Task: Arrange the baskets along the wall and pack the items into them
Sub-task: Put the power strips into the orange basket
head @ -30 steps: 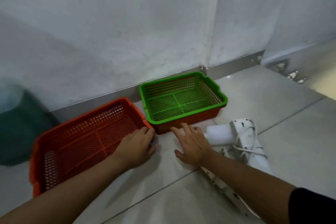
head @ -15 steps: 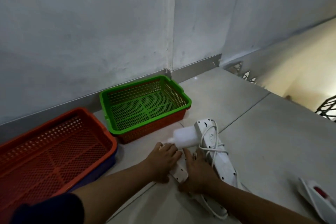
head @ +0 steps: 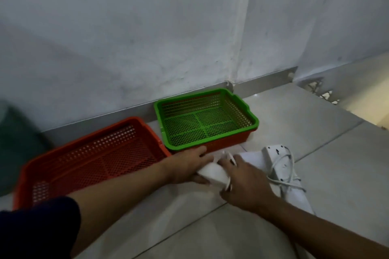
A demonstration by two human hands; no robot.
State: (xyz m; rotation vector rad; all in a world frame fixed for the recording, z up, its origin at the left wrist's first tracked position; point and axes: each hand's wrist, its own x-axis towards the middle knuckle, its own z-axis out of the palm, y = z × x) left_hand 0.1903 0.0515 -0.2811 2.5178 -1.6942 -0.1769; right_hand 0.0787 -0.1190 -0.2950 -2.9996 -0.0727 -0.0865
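Note:
An orange basket [head: 63, 166] lies on the floor by the wall at the left. To its right a green basket [head: 244, 109] sits nested in another orange one, also against the wall. In front of the green basket my left hand [head: 189, 166] and my right hand [head: 246, 183] both grip a white power strip end [head: 212, 172] with its cord looped over it. A second white power strip [head: 280, 160] with a coiled cord lies just right of my hands. A white box [head: 250, 157] lies behind them.
A dark green bin [head: 16, 145] stands at the far left against the wall. The grey wall skirting [head: 263, 82] runs behind the baskets. Floor tiles stretch to the right toward a step edge [head: 328, 99].
Both hands left the baskets and moved right to the white power strips. They now close around one strip end.

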